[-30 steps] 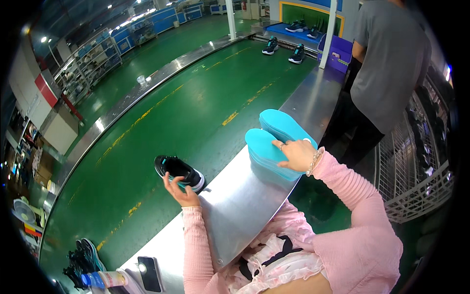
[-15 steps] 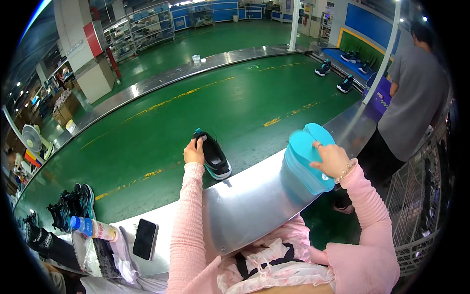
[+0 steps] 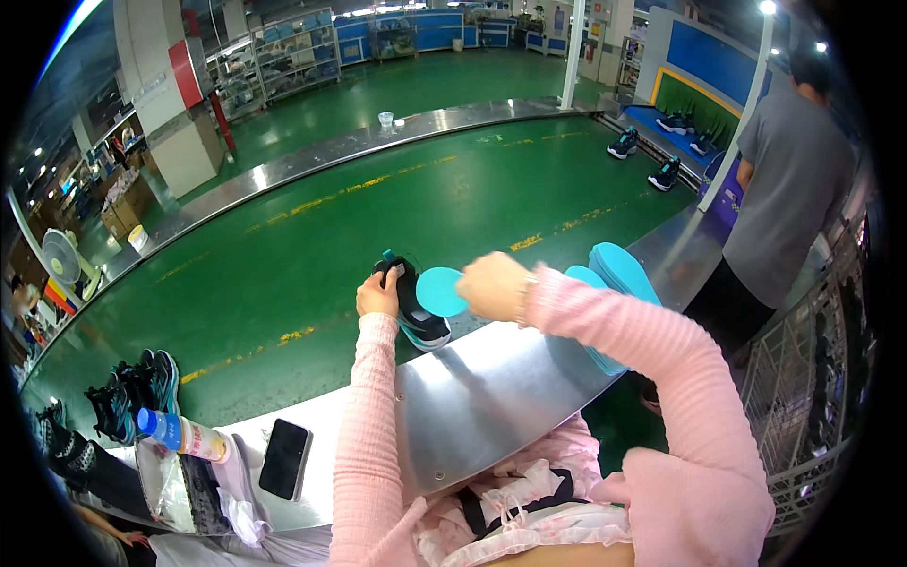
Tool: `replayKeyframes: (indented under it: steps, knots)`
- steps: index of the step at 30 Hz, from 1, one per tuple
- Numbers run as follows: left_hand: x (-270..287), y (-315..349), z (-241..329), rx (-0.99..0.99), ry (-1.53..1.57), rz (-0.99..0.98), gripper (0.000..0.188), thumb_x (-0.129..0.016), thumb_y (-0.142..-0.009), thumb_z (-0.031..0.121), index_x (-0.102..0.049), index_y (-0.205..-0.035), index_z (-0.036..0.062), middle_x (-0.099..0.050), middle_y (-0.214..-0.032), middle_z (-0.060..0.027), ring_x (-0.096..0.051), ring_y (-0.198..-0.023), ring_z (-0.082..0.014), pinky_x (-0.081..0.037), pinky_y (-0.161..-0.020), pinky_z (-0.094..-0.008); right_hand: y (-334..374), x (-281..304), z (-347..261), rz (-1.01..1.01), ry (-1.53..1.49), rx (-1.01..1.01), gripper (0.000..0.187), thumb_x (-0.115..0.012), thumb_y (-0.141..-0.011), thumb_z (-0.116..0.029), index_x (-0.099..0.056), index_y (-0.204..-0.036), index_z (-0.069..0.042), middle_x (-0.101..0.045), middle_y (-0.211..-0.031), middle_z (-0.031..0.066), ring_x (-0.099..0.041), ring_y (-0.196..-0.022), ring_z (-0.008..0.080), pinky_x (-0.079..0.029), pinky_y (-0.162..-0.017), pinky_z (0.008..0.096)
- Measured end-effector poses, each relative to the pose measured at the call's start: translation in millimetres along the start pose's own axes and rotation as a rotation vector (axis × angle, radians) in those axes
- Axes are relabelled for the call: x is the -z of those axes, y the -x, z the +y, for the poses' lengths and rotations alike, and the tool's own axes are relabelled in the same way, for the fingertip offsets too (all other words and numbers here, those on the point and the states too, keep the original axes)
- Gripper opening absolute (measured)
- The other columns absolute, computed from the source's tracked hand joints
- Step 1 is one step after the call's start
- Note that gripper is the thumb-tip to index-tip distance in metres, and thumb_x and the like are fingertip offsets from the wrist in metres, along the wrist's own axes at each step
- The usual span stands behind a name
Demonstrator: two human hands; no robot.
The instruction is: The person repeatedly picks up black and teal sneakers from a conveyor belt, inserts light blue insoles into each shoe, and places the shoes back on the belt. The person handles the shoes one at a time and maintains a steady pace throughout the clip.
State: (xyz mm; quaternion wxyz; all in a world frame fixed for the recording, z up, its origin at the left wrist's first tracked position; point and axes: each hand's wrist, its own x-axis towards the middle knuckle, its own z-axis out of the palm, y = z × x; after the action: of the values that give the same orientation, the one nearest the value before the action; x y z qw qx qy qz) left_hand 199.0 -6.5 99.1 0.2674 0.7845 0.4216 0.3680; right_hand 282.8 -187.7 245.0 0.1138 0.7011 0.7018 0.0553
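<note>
A black sneaker point(image 3: 408, 297) with a white and teal sole stands on the green surface, its opening up and its toe toward me. My left hand point(image 3: 379, 295) is closed on the sneaker's heel end, where a teal pull tab sticks up. Pinched in my right hand point(image 3: 496, 286) is a turquoise insole point(image 3: 440, 292); its rounded end hangs beside the sneaker's opening, and the rest of it is behind my fingers. On the metal ledge to my right lies a stack of turquoise insoles point(image 3: 624, 270), partly covered by my right sleeve.
Along the metal ledge point(image 3: 472, 397) to my left are a phone point(image 3: 285, 459), a bottle with a blue cap point(image 3: 179, 435) and several dark shoes point(image 3: 142, 387). A person in grey point(image 3: 798, 180) stands at the right beside a wire rack point(image 3: 803, 425). More sneakers point(image 3: 665, 175) stand far right.
My right hand has moved left from the insole stack to the sneaker, carrying one insole. My left hand still grips the sneaker, which has shifted very little.
</note>
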Motion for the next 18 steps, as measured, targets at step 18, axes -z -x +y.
replayKeyframes:
  steps: [18]
  knots:
    - [0,-6,-40,-0.154,0.301,-0.066,0.020,-0.057,-0.075,0.015,-0.059,-0.083,-0.0027,-0.059,-0.071,-0.0192,-0.057,-0.059,-0.0248,-0.043,-0.057,-0.0334,-88,-45,-45,0.160,0.081,0.148,0.014,-0.056,-0.066,-0.015,-0.062,-0.075,-0.005,-0.062,-0.071,0.0073,-0.061,-0.069,0.0216,-0.048,-0.058,0.0321]
